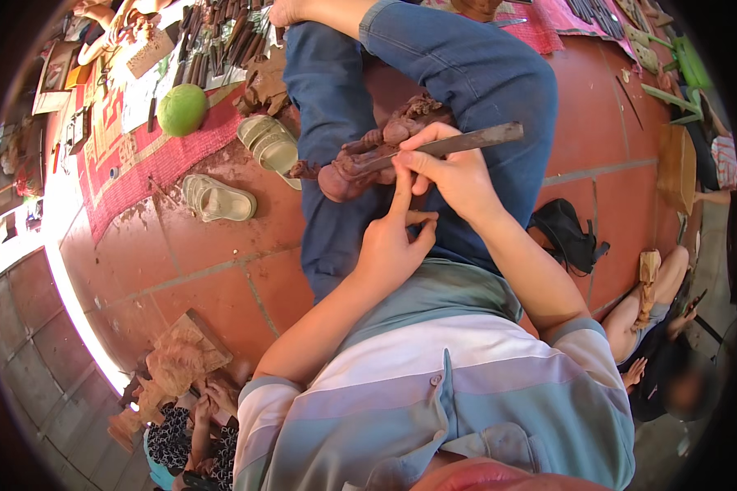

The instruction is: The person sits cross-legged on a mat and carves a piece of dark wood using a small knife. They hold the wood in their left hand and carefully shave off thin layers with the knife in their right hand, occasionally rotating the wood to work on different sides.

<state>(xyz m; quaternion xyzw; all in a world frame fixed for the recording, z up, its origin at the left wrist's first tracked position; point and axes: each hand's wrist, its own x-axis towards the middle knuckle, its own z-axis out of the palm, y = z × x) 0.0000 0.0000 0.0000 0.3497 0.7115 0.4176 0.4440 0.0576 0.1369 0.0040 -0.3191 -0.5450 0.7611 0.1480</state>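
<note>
the carving (395, 132) lies on the person's lap, slanting across the gap between the legs in blue jeans (499, 86). it is a dull reddish brown, darker in its hollows, and lumpy all over: a smooth, rounded bulge swells at the lower left, small knobs and rounded forms crowd the middle, and the upper right breaks into a rough, knotted mass. a little jagged piece juts out at its far left

the right hand (460, 173) pinches a flat tool (487, 137) between thumb and fingers. the tool is long, straight and dark grey-brown; its blunt end sticks out past the hand over the jeans, and its other end reaches down along the carving, near the bulge

the left hand (395, 245) is loosely spread and grasps nothing: its index finger points straight up to the tool beside the right thumb, the other fingers half bent. whether that fingertip presses the tool, i cannot tell

to the left are two pale sandals (218, 199) on red tiles (201, 296), and a green ball (183, 110) on a red mat (160, 168)
</note>
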